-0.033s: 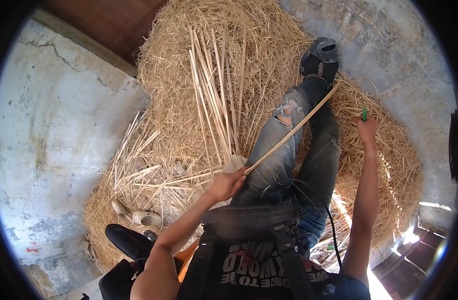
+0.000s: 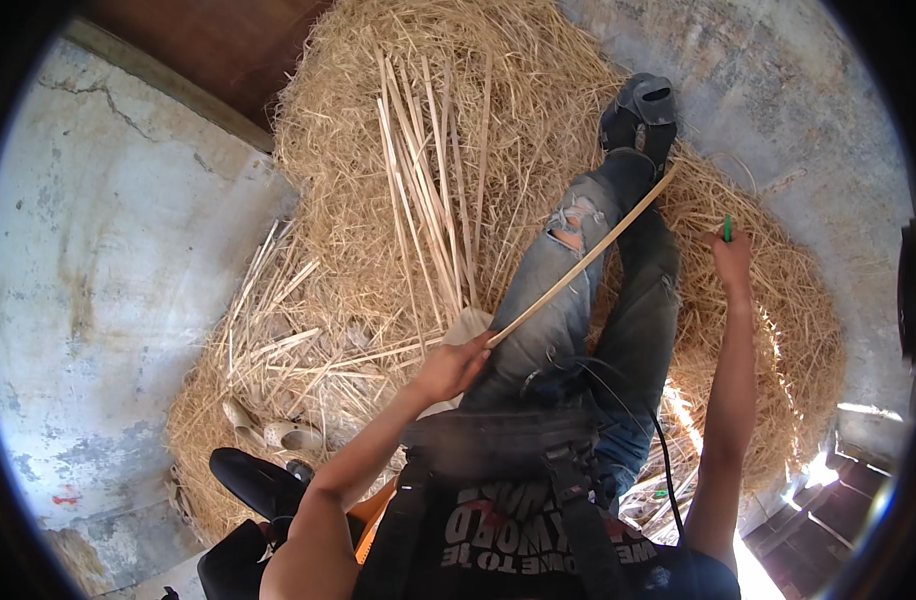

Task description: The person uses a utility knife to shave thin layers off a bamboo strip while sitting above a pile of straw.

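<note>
My left hand (image 2: 452, 370) is closed around the near end of a thin bamboo strip (image 2: 588, 262), above my left thigh. The strip slants up and right across my jeans, its far end close to my shoe (image 2: 646, 105). Out to the right, my right hand (image 2: 735, 264) is closed on a small green object (image 2: 728, 229). Only its green end sticks up out of the fist; the rest is hidden. A pale cloth-like piece (image 2: 470, 324) shows beside my left hand. Several long split strips (image 2: 423, 175) lie side by side left of my legs.
A large heap of straw-like shavings (image 2: 348, 120) surrounds my legs. Shorter strips (image 2: 283, 350) and cut bamboo tubes (image 2: 293, 436) lie at left, near a black padded object (image 2: 253, 482). Walls (image 2: 108, 280) stand on both sides. A black cable (image 2: 666, 455) hangs by my right thigh.
</note>
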Demonstrator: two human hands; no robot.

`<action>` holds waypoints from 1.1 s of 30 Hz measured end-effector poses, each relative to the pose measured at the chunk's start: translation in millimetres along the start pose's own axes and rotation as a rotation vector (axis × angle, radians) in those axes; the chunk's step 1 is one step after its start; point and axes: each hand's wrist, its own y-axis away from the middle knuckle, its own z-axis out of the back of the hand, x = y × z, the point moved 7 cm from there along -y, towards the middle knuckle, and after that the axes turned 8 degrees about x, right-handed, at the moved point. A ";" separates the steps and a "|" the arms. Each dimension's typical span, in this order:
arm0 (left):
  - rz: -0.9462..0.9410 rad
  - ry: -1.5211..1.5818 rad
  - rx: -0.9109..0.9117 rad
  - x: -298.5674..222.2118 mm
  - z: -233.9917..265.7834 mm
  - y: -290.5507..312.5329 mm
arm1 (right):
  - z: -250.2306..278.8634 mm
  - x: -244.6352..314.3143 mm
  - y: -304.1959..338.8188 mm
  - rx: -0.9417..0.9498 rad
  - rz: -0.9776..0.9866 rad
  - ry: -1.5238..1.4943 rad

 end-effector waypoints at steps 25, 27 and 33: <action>-0.081 -0.003 -0.109 -13.8 0.8 -1.2 | -68.9 58.9 71.9 0.096 0.109 0.091; -0.080 0.055 -0.079 -14.9 -2.2 -1.4 | -73.1 68.3 90.8 0.117 0.121 0.049; -0.048 0.687 0.100 -58.9 4.1 -2.5 | -53.8 73.8 127.8 0.130 0.141 -0.159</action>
